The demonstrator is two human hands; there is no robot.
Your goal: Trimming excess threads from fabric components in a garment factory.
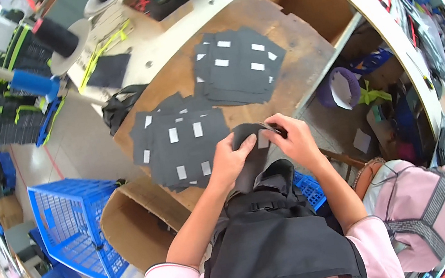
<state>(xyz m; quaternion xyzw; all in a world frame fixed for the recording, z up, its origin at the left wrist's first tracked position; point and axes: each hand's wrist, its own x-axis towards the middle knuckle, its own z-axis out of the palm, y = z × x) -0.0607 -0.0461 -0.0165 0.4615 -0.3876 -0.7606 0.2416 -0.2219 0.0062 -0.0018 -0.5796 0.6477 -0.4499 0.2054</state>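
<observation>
Black fabric draped over the lap (276,248) sits lowest in the frame; just above it, at centre, both hands work one dark fabric piece (251,137) at the near edge of the bench (292,62). Left hand (230,158) pinches its left side, thumb on top; right hand (293,138) pinches the right edge, fingers curled. Keeping the cloth taut and edges aligned would likely help. Left of them lies a stack of black patches (182,145)

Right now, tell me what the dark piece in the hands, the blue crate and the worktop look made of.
Dark piece: looks like soft matte fabric, since it folds between both hands.
Blue crate: probably rigid moulded plastic, with open lattice walls and a slight sheen.
Worktop: seemingly bare wood or board, brown, dull and scuffed.
</observation>
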